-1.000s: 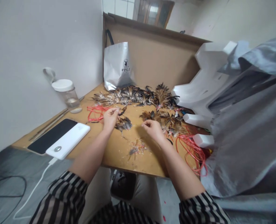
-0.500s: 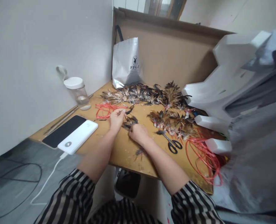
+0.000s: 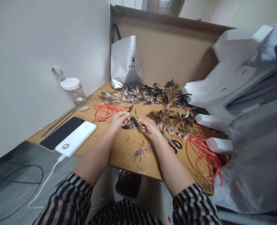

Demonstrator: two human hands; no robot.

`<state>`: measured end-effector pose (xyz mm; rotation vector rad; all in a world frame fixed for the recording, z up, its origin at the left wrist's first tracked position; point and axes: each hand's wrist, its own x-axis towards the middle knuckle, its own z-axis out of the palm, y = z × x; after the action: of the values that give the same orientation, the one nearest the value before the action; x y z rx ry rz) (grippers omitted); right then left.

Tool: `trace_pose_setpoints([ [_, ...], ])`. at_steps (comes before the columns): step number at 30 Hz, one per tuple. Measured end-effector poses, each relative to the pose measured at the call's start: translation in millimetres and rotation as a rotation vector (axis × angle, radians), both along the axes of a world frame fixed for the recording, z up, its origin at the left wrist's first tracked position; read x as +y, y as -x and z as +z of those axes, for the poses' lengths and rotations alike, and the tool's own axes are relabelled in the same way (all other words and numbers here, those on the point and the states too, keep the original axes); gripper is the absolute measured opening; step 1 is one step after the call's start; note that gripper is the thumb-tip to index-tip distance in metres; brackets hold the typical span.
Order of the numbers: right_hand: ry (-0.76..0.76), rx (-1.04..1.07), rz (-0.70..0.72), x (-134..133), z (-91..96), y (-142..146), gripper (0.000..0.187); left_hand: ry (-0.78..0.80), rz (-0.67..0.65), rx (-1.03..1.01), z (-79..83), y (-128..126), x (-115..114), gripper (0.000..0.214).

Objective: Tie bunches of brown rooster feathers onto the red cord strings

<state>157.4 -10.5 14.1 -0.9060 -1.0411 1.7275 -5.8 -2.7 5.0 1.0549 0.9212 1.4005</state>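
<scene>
My right hand [image 3: 149, 127] is closed in a pinch on a thin dark feather [image 3: 136, 115], which points up from the fingertips. Facing it, my left hand [image 3: 119, 122] has thumb and fingers pressed together; whatever they hold is too small to make out. A small heap of dark feathers [image 3: 130, 123] lies on the table between and below the hands. Just beyond my left fingertips is a curved dark feather [image 3: 130, 108]. Loose feather scraps [image 3: 140, 151] are scattered nearer to me. Black-handled scissors [image 3: 174, 143] lie right of my right wrist, their blades partly hidden.
Brown feather bunches [image 3: 175, 123] lie at right, with a longer row [image 3: 140, 93] behind. Red plastic strips [image 3: 105, 111] lie left, more red strips [image 3: 205, 159] right. A power bank [image 3: 76, 139], phone [image 3: 62, 132], bottle [image 3: 75, 92], silver bag [image 3: 124, 62] and white foam [image 3: 204, 87] surround them.
My right hand has lifted from the dark feather heap and moved right, now with a thin feather in its fingers. My left hand has shifted slightly toward it. More scraps show near the front edge.
</scene>
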Motion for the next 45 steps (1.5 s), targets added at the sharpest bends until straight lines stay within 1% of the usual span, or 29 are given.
trace_pose_setpoints([
  [3,-0.035,0.035,-0.110,-1.1,-1.5,6.9,0.025,0.063,-0.235,-0.003,-0.1,-3.1,-5.1,0.027],
  [5,-0.057,0.040,-0.150,-1.9,-3.7,12.0,0.023,0.119,-0.353,-0.026,-0.8,-4.7,-8.0,0.028],
  [8,-0.096,0.049,-0.170,-3.1,-6.8,18.4,0.021,0.185,-0.477,-0.070,-2.3,-5.5,-10.6,0.027],
  [11,-0.115,0.061,-0.154,-4.4,-8.5,22.3,0.021,0.211,-0.537,-0.085,-3.2,-5.4,-11.4,0.026],
  [14,-0.102,0.049,-0.159,-5.0,-9.1,22.9,0.021,0.213,-0.527,-0.070,-3.0,-5.7,-11.4,0.025],
  [17,-0.089,0.033,-0.183,-4.0,-9.1,20.8,0.023,0.181,-0.496,-0.017,-3.2,-6.8,-10.8,0.026],
  [20,-0.093,0.018,-0.222,-2.0,-9.1,17.5,0.026,0.117,-0.407,0.077,-4.9,-8.2,-9.8,0.028],
  [23,-0.106,-0.041,-0.252,-0.3,-10.8,15.6,0.029,0.059,-0.327,0.170,-6.8,-9.5,-9.1,0.028],
  [26,-0.118,-0.104,-0.274,0.2,-13.5,15.9,0.030,0.023,-0.308,0.226,-7.6,-10.8,-8.9,0.025],
  [30,-0.129,-0.100,-0.284,-0.5,-14.8,16.9,0.027,0.029,-0.321,0.292,-7.9,-12.5,-8.3,0.023],
  [36,-0.124,-0.072,-0.297,-0.2,-13.5,17.4,0.026,0.045,-0.288,0.194,-8.7,-12.6,-7.2,0.024],
  [39,-0.118,-0.099,-0.304,1.1,-13.7,17.8,0.029,0.062,-0.286,0.157,-8.3,-11.1,-7.1,0.023],
  [42,-0.153,-0.207,-0.328,4.7,-15.7,14.3,0.032,0.101,-0.269,0.103,-7.2,-7.2,-5.5,0.024],
  [45,-0.256,-0.406,-0.362,10.3,-20.2,5.2,0.030,0.154,-0.213,0.012,-6.9,-1.0,-1.5,0.024],
])
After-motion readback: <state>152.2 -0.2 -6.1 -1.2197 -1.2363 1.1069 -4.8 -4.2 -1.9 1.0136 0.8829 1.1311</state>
